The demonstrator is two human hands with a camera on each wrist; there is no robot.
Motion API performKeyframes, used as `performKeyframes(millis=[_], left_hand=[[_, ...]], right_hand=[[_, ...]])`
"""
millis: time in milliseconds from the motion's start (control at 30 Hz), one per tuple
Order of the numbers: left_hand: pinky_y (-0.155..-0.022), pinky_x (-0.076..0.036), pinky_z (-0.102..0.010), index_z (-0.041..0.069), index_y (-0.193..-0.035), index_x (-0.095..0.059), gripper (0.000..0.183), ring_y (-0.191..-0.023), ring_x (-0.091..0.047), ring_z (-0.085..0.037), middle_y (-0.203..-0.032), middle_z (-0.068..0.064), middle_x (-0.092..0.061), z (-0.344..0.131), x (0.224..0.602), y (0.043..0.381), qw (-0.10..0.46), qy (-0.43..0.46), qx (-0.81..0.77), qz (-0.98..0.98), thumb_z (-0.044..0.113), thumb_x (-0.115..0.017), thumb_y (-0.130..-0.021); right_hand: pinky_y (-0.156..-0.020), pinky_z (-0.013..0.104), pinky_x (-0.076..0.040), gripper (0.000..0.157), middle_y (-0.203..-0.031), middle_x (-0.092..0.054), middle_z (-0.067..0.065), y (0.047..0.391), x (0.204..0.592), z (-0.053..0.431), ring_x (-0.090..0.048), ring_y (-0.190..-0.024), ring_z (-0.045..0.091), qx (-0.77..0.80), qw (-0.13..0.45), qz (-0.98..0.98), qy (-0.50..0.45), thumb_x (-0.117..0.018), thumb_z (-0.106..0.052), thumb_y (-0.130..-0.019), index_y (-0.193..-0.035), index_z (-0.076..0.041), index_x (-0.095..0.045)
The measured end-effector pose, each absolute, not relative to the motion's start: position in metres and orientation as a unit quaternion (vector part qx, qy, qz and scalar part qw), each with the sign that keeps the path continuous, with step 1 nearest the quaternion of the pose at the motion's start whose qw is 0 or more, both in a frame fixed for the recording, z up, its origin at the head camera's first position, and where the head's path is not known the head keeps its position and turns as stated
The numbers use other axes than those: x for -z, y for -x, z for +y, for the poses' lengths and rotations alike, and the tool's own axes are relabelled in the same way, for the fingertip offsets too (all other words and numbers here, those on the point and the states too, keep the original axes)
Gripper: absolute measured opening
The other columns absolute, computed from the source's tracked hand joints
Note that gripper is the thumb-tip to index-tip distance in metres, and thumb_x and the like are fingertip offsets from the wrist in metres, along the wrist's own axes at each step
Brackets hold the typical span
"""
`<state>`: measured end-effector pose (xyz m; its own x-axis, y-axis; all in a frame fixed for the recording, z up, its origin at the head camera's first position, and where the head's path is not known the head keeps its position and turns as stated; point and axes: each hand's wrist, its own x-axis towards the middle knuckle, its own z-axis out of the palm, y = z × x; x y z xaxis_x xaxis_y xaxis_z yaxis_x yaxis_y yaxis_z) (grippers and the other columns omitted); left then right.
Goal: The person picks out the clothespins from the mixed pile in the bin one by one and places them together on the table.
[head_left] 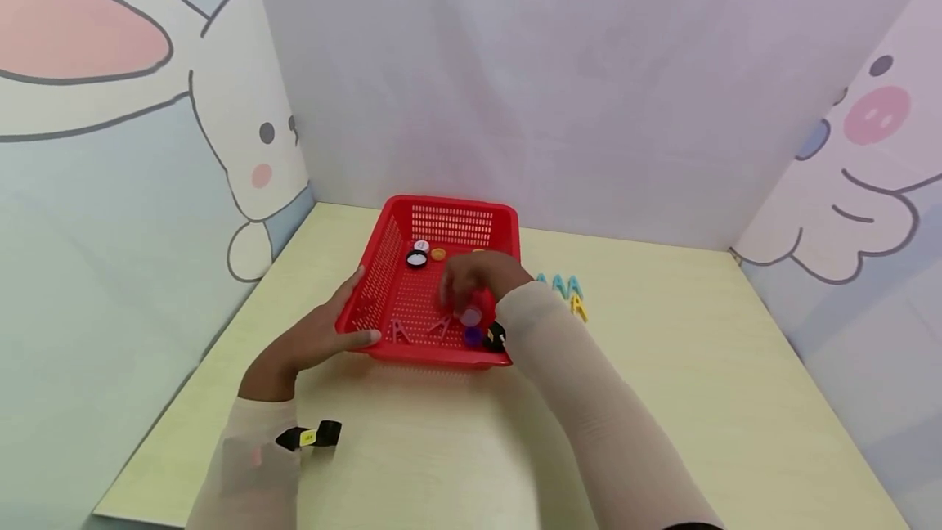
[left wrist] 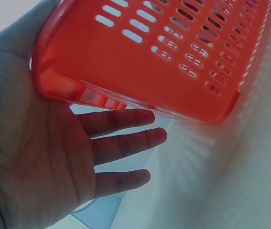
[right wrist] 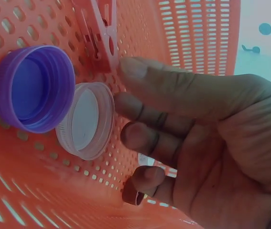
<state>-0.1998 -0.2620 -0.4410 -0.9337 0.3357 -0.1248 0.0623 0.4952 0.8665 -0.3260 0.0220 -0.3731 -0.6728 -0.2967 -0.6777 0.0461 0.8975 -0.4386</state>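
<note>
A red perforated basket (head_left: 441, 356) stands on the table. My left hand (head_left: 312, 342) rests at its front left corner, thumb over the rim and fingers straight outside the wall. Inside the basket is my right hand (right wrist: 197, 138), its fingers loosely bent with nothing visible between them. Beside its fingertips lie a clear bottle cap (right wrist: 83, 121) and a purple bottle cap (right wrist: 32, 88), both hollow side showing. The thumb tip is right by the end of a pink clothespin (right wrist: 88, 24). Another pink clothespin (head_left: 400, 331) lies farther left on the basket floor.
Toward the back of the basket lie a white cap (head_left: 421, 246), a black-rimmed cap (head_left: 416, 259) and an orange cap (head_left: 438, 254). Right of the basket, several blue clothespins (head_left: 559, 285) and a yellow clothespin (head_left: 579, 307) lie on the table (head_left: 699, 366). A curtain hangs behind.
</note>
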Motion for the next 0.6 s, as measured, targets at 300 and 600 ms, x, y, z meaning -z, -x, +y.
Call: performKeyframes(millis=[300, 600], left_hand=[[-0.093, -0.066, -0.044, 0.031, -0.177, 0.004, 0.126, -0.142, -0.047, -0.042, -0.158, -0.02, -0.045, -0.264, 0.444, 0.201, 0.133, -0.126, -0.485, 0.855, 0.043, -0.085, -0.089], [-0.092, -0.067, -0.044, 0.032, -0.177, 0.004, 0.126, -0.143, -0.046, -0.043, -0.159, -0.019, -0.044, -0.263, 0.444, 0.201, 0.132, -0.123, -0.49, 0.853, 0.043, -0.086, -0.088]], right_hand=[[-0.076, 0.051, -0.07, 0.064, -0.134, -0.064, 0.006, 0.314, 0.367, 0.018, -0.059, -0.126, 0.033, 0.25, 0.402, 0.881, 0.005, -0.101, -0.006, -0.06, -0.117, -0.027, -0.079], [-0.077, 0.052, -0.069, 0.058, -0.13, -0.066, 0.007, 0.319, 0.381, 0.018, -0.063, -0.121, 0.033, 0.266, 0.407, 0.874, 0.013, -0.099, -0.008, -0.061, -0.112, -0.026, -0.078]])
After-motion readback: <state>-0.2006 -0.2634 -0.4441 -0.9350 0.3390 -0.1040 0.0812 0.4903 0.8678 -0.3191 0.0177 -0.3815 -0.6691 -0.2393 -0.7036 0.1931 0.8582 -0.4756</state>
